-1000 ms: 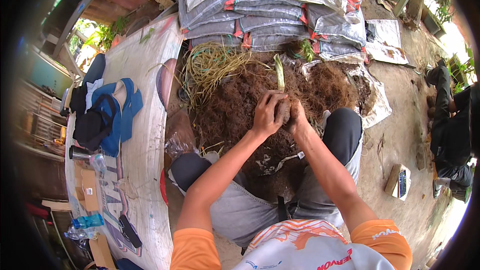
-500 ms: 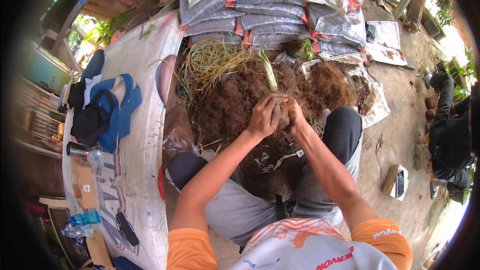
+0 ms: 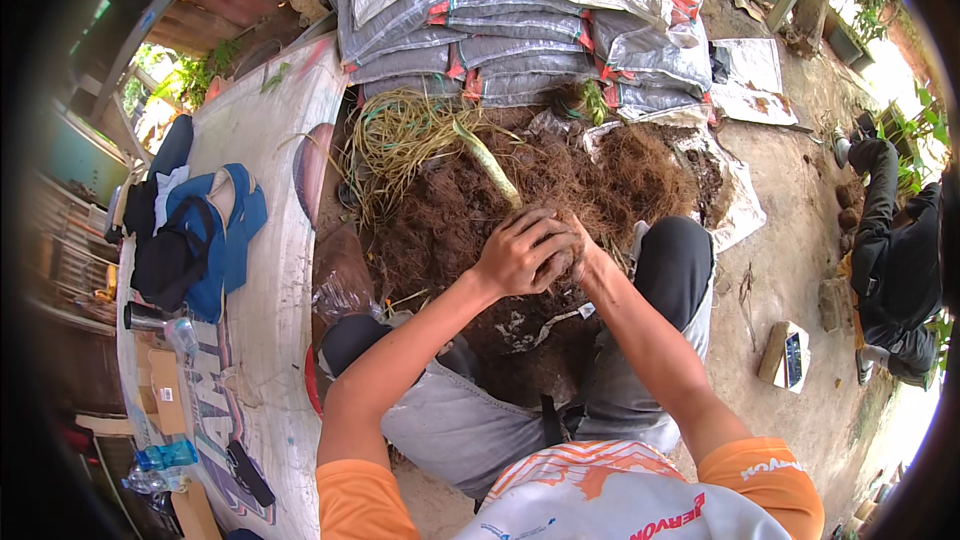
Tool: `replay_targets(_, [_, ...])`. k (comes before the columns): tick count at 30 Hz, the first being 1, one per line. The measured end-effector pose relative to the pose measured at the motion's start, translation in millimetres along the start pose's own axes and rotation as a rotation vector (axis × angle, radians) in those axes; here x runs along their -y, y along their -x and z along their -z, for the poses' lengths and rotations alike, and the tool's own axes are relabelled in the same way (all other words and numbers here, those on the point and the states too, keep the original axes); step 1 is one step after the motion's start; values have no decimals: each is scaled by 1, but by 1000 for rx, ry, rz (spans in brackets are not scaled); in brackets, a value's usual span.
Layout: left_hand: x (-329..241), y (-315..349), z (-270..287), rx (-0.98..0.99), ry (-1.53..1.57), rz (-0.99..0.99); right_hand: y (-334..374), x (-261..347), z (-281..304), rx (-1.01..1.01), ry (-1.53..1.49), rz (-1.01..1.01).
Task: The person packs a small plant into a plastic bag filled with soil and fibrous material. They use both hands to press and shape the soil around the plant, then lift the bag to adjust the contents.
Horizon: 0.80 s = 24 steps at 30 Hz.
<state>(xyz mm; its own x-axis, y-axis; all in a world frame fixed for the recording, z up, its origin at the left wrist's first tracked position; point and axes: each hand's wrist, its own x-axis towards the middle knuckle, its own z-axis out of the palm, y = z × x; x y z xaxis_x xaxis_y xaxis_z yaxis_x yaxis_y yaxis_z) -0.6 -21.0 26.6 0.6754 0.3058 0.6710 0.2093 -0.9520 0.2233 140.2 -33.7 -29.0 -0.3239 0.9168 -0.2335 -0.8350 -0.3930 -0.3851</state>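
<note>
Grip: left hand (image 3: 520, 250) and right hand (image 3: 590, 258) cupped closed round the stem (image 3: 488, 166) at its hidden base. Probably light, stiffish, snappable; base likely crumbly. Hold low.

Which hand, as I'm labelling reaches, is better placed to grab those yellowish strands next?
Probably the left hand: it is nearer the yellowish strands; the right hand lies beyond it. Both are busy at the pale stalk.

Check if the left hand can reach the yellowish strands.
Probably not: the left hand is cupped with the right hand at the base of the pale stalk, though only that stalk and brown fibre lie before the strands.
</note>
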Motion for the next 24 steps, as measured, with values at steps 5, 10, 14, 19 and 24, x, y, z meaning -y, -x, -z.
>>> replay_targets(5, [8, 21, -15, -5, -61, 18, 2, -1, -11, -216, 188, -6])
replay_targets(10, [6, 27, -21, -25, -9, 36, 4, -10, 1, -199, 228, 125])
replay_targets(14, [-4, 23, -18, -72, -4, 22, -5, -6, 19, -158, 223, -46])
replay_targets(19, [9, 28, -32, -56, 3, -4, -29, -13, 80, -111, 83, -81])
replay_targets(24, [29, 9, -26, -139, -115, 222, -5, 6, -18, -304, 26, 224])
